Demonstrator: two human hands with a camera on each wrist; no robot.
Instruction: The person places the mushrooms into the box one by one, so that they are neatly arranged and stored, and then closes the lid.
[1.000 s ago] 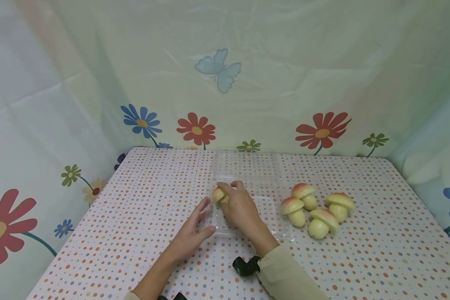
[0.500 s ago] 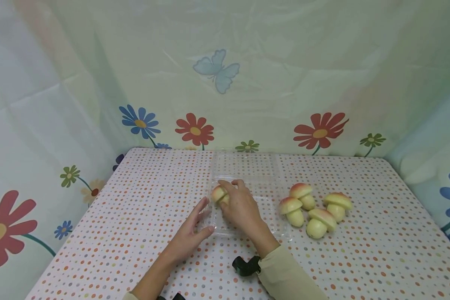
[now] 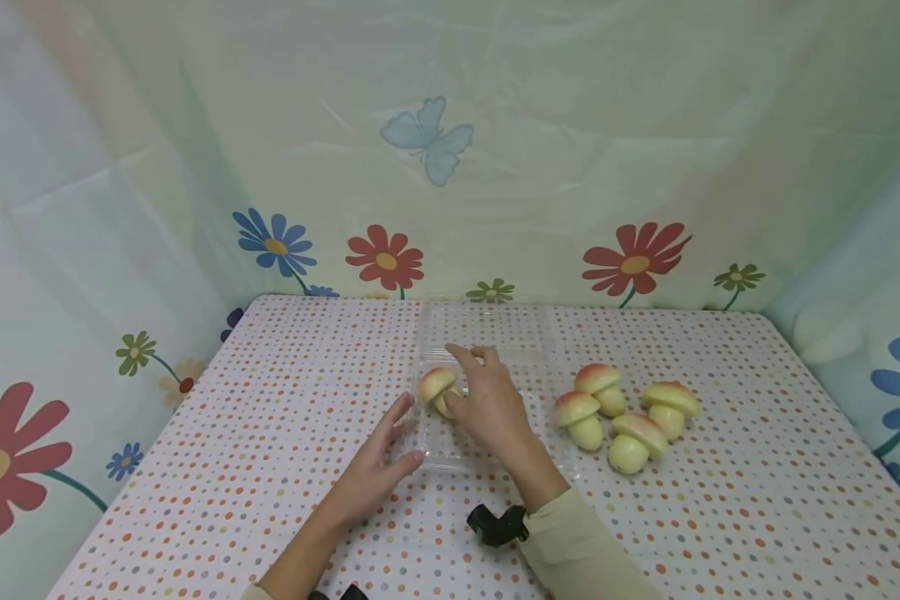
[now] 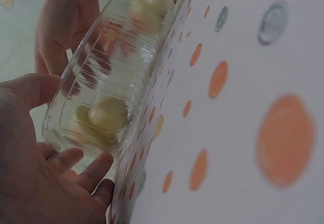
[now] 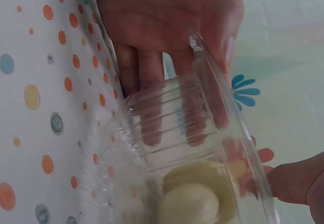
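A clear plastic clamshell box (image 3: 450, 463) lies on the table with its lid (image 3: 487, 327) folded back. Inside its left part rests a cream mushroom-shaped piece (image 3: 437, 383) with a red-tinged cap, seen through the wall in the right wrist view as a pale round stem (image 5: 188, 206). My right hand (image 3: 490, 407) hovers over the box just right of this piece, fingers extended and holding nothing. In the left wrist view, my left hand (image 4: 55, 183) sits at the box's near left corner, thumb at the rim and loosely spread fingers beside the end wall.
Right of the box, several more mushroom-shaped pieces (image 3: 637, 442) stand grouped on the dotted tablecloth (image 3: 285, 383). A flowered curtain (image 3: 532, 167) hangs behind the table and at both sides. A black wrist device (image 3: 497, 525) shows at the right cuff.
My right fingers have let go of the mushroom-shaped piece and drawn slightly away to the right, leaving it in the box. My left hand has stayed at the corner.
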